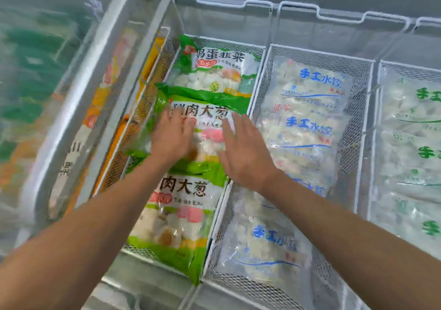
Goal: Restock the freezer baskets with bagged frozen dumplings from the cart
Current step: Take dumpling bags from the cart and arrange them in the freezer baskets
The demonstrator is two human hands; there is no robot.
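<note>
Both hands, left (170,137) and right (245,152), lie flat, fingers straight, on the middle green dumpling bag (205,109).

Three green bags (191,128) fill the left basket (256,87) end to end; its wire walls hem both sides, leaving access only from above.

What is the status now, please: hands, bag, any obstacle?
Left hand and right hand both open, fingers flat on the middle green bag. Bag lies in the white wire basket, overlapping neighbouring green bags. Nothing blocking.
</note>
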